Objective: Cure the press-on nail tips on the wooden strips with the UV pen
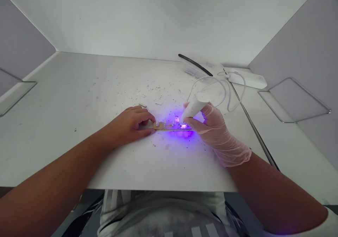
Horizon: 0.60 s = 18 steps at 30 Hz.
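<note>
A small workshop-like booth: a plain white table [79, 92] boxed in by a smooth white back wall [137, 22] and flat grey side panels [303, 50], its top strewn with fine dark scraps [157, 88]. A white tube-shaped handheld lamp [195, 106] glowing violet and a thin translucent glove [233, 150] on the right hand [212, 126] suggest a workbench.

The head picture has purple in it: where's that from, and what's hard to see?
In the head view, violet light glows below the white lamp in the gloved right hand, tinting the strip and tabletop; also in the head view, glare washes out the strip's lit end, and the specks are too small to make out.
</note>
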Motion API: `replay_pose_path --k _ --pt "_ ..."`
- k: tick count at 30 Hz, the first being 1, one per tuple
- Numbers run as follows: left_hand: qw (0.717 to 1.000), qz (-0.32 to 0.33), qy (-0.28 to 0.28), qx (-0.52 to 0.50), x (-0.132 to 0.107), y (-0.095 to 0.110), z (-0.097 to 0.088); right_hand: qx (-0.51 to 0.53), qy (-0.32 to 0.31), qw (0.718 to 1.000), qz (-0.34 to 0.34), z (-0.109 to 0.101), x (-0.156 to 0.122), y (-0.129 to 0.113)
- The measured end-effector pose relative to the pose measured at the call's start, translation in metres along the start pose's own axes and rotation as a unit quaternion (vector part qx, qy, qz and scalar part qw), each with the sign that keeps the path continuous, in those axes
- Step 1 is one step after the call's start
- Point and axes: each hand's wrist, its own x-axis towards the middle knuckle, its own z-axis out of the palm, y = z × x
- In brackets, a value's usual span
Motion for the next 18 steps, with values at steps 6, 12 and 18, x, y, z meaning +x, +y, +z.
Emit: replay_pose_path --k 6,12,18 --pt "1.000 -0.002 0.001 0.002 -0.0003 0.0001 -0.0005 0.009 -0.001 1.000 -0.008 0.0004 -0.0001 -0.0008" --pt "1.000 -0.002 0.005 -0.001 -0.0005 0.0006 0.0004 0.011 0.001 1.000 -0.009 0.0001 0.0008 -0.0023" --pt "1.000 -0.002 0.004 0.002 -0.0011 0.0002 0.0003 0.005 0.004 1.000 -0.009 0.0001 0.0007 -0.0011"
